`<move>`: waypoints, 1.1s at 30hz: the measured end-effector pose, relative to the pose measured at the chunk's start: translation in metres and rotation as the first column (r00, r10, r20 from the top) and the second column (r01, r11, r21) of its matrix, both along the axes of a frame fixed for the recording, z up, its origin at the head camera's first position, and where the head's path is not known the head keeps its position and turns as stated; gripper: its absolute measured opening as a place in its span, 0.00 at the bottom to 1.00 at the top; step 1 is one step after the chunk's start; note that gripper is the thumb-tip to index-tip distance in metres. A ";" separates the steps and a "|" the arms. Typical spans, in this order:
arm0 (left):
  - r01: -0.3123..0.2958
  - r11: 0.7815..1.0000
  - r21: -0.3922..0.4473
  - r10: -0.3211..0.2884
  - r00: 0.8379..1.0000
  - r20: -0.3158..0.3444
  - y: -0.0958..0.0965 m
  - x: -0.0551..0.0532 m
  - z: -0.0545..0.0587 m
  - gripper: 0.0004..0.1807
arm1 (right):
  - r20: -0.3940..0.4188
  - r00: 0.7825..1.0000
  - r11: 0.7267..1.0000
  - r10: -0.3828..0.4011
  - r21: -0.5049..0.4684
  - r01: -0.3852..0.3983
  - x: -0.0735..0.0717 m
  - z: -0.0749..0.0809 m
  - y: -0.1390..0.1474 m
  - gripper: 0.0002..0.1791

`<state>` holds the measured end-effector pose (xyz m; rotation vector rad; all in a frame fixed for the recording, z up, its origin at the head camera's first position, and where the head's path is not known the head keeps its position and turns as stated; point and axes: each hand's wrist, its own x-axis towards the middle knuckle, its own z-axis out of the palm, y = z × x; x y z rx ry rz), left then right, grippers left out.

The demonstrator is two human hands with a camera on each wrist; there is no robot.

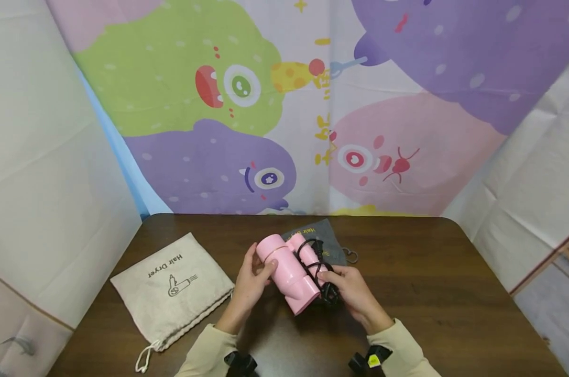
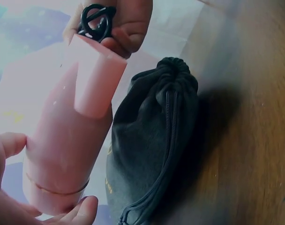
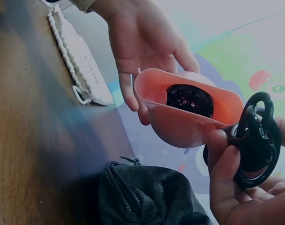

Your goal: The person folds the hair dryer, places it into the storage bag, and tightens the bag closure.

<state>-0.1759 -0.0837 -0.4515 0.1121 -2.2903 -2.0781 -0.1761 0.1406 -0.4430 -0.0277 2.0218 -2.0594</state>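
Note:
A pink hair dryer (image 1: 289,275), its handle folded alongside the barrel, is held above the table by both hands. My left hand (image 1: 248,285) grips the barrel's rear end, thumb on top. With my right hand (image 1: 357,296) I hold the handle and the bundled black cord (image 1: 330,294), which is wound round the handle. In the right wrist view the nozzle (image 3: 149,89) faces the camera, with dark parts visible inside. Behind the dryer lies a dark grey drawstring pouch (image 1: 330,238), partly hidden; its gathered neck (image 2: 173,70) shows in the left wrist view.
To the left, a beige drawstring bag (image 1: 176,293) printed "Hair Dryer" lies flat on the brown wooden table (image 1: 454,293). A cartoon-printed cloth (image 1: 308,104) hangs behind the table. White cloth panels (image 1: 48,157) stand at both sides.

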 end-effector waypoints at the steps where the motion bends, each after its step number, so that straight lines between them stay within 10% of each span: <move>1: 0.007 1.000 -0.013 -0.007 1.000 -0.001 -0.001 -0.001 0.000 0.41 | 0.000 1.000 1.000 -0.001 0.000 0.001 0.000 0.000 0.000 0.14; 8: 0.048 0.991 -0.122 -0.047 0.999 0.007 -0.012 -0.003 0.000 0.41 | 0.012 1.000 1.000 -0.013 -0.012 0.013 0.000 0.001 0.002 0.10; 19: 0.097 0.907 -0.409 -0.098 0.995 0.018 -0.050 -0.007 0.003 0.33 | 0.035 0.998 0.999 -0.046 -0.015 0.046 0.001 0.003 0.005 0.09; 28: 0.132 0.805 -0.579 -0.108 0.991 0.076 -0.091 -0.013 0.001 0.29 | 0.047 0.999 1.000 -0.015 -0.027 0.016 0.005 0.003 0.008 0.10; 33: 0.130 0.698 -0.704 -0.072 0.991 0.111 -0.107 -0.012 -0.003 0.27 | 0.044 0.998 0.999 -0.033 -0.034 0.034 0.005 0.002 0.008 0.08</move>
